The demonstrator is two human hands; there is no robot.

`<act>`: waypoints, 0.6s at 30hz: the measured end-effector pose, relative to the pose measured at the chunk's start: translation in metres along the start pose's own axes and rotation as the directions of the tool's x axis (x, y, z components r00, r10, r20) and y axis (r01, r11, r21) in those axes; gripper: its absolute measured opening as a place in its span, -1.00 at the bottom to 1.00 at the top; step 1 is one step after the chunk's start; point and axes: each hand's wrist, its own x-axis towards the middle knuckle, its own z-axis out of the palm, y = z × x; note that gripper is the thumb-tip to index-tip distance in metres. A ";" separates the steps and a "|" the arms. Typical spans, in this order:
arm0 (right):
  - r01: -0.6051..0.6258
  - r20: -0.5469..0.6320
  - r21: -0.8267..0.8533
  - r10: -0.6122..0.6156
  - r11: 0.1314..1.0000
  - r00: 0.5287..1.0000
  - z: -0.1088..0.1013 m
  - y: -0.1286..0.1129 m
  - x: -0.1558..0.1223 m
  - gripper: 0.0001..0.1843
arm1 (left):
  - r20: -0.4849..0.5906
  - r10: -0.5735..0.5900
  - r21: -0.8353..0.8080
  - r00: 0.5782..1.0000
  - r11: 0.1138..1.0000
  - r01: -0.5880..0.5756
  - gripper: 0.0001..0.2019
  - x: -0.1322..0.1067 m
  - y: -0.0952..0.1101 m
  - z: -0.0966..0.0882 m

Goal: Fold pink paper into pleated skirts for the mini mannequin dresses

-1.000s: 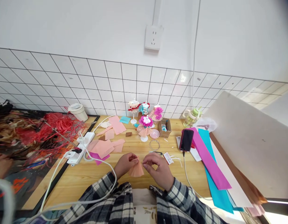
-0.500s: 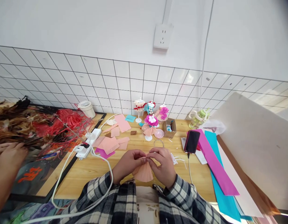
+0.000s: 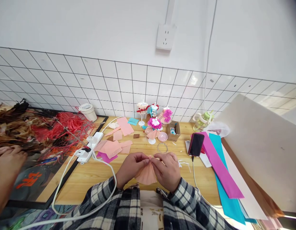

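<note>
A pleated piece of peach crepe paper (image 3: pixel 146 174) hangs fanned out between my hands, its gathered top pinched at the fingertips. My left hand (image 3: pixel 131 167) closes thumb and finger on the left of the gather. From the other side my right hand (image 3: pixel 168 169) pinches the same gather. Just beyond them lies a thin metal ring (image 3: pixel 162 148). Behind it stands a small dress form (image 3: pixel 152 129) with a magenta ruffle and peach skirt on a white base. Several more dressed forms (image 3: pixel 142 110) stand near the wall.
Peach paper pieces (image 3: pixel 112 148) lie left, by a white power strip (image 3: pixel 90 148) with looping cables. A pink dish (image 3: pixel 162 136) and small cardboard box (image 3: pixel 174 131) sit behind. On the right are a phone (image 3: pixel 196 144), a green bottle (image 3: pixel 203 121) and paper strips (image 3: pixel 222 166). Another person's hand (image 3: pixel 11 161) works among feathers.
My hands keep their pinch on the crepe paper, with a slight shift of the right fingers. The white tag beside my right hand is now mostly hidden. The view has shifted slightly.
</note>
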 end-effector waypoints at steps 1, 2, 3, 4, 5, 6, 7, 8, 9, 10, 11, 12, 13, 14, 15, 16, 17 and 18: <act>0.031 0.013 -0.017 -0.031 0.999 0.999 0.000 -0.001 -0.001 -0.75 | -0.008 0.002 -0.006 1.000 1.000 -0.002 -0.77 0.000 0.000 -0.001; 0.052 0.018 -0.019 -0.052 0.998 0.998 -0.001 -0.001 -0.002 -0.73 | -0.009 0.001 -0.013 1.000 1.000 -0.001 -0.77 0.000 -0.001 -0.001; 0.052 0.010 -0.002 -0.052 0.999 0.999 -0.001 -0.002 -0.002 -0.73 | -0.004 -0.004 -0.020 1.000 1.000 0.004 -0.78 0.000 -0.003 -0.002; 0.022 -0.011 0.036 -0.022 0.999 1.000 -0.002 -0.002 -0.002 -0.73 | 0.005 -0.013 -0.026 1.000 1.000 0.014 -0.78 0.000 -0.004 -0.003; -0.037 -0.038 0.093 0.041 0.995 0.998 -0.003 -0.002 -0.001 -0.74 | 0.013 -0.026 -0.032 1.000 0.999 0.027 -0.79 0.000 -0.006 -0.003; -0.114 -0.064 0.164 0.125 0.980 0.990 -0.003 -0.002 0.000 -0.74 | 0.026 -0.042 -0.038 0.999 0.998 0.043 -0.79 0.000 -0.008 -0.004; -0.189 -0.072 0.242 0.212 0.952 0.975 -0.004 -0.001 0.001 -0.74 | 0.041 -0.056 -0.045 0.998 0.997 0.058 -0.79 0.001 -0.010 -0.004; -0.252 -0.057 0.316 0.283 0.915 0.957 -0.004 0.000 0.002 -0.74 | 0.056 -0.064 -0.052 0.996 0.996 0.067 -0.78 0.001 -0.012 -0.004; -0.296 -0.017 0.381 0.327 0.876 0.945 -0.005 0.001 0.003 -0.74 | 0.071 -0.070 -0.060 0.995 0.995 0.075 -0.77 0.001 -0.014 -0.004; -0.324 0.038 0.436 0.343 0.840 0.939 -0.005 0.002 0.005 -0.75 | 0.080 -0.073 -0.069 0.994 0.994 0.079 -0.76 0.001 -0.015 -0.004; -0.342 0.098 0.483 0.339 0.806 0.936 -0.005 0.003 0.005 -0.76 | 0.084 -0.075 -0.079 0.994 0.994 0.081 -0.75 0.002 -0.016 -0.003; -0.361 0.155 0.523 0.330 0.772 0.931 -0.004 0.004 0.006 -0.77 | 0.084 -0.073 -0.087 0.994 0.993 0.081 -0.75 0.002 -0.016 -0.003; -0.381 0.202 0.556 0.325 0.739 0.924 -0.003 0.004 0.006 -0.78 | 0.087 -0.071 -0.090 0.994 0.993 0.079 -0.74 0.002 -0.017 -0.003; -0.404 0.234 0.581 0.330 0.706 0.914 -0.002 0.005 0.005 -0.79 | 0.098 -0.068 -0.090 0.993 0.993 0.076 -0.74 0.002 -0.017 -0.003; -0.425 0.255 0.600 0.342 0.678 0.904 -0.001 0.005 0.005 -0.80 | 0.115 -0.063 -0.087 0.991 0.993 0.073 -0.74 0.002 -0.018 -0.003; -0.444 0.268 0.613 0.357 0.654 0.895 0.001 0.005 0.004 -0.82 | 0.136 -0.055 -0.083 0.989 0.994 0.067 -0.74 0.002 -0.018 -0.003; -0.459 0.276 0.622 0.371 0.634 0.887 0.003 0.005 0.004 -0.84 | 0.154 -0.047 -0.078 0.987 0.995 0.060 -0.74 0.002 -0.018 -0.003; -0.469 0.282 0.630 0.380 0.620 0.881 0.004 0.005 0.003 -0.86 | 0.169 -0.039 -0.074 0.985 0.996 0.052 -0.74 0.002 -0.019 -0.003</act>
